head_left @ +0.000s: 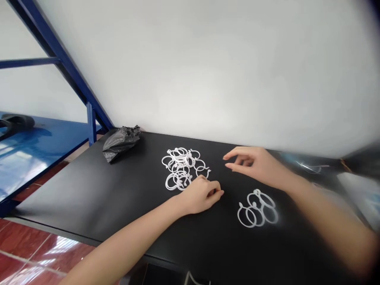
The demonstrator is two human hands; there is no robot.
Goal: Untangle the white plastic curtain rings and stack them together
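A pile of several white plastic rings (182, 168) lies on the black table (89, 198), toward its far side. My left hand (202, 196) rests on the table just right of and below that pile, fingers curled together; what they hold, if anything, is hidden. My right hand (252, 164) hovers above the table to the right of the pile, fingers partly spread and loosely bent, with nothing in them. A smaller group of several white rings (257, 209) lies below my right hand, nearer to me.
A crumpled black plastic bag (120, 142) sits at the table's far left corner. A white wall stands behind the table. A blue metal frame (74, 79) and a blue shelf (29, 146) are to the left. Red floor tiles (26, 249) show below.
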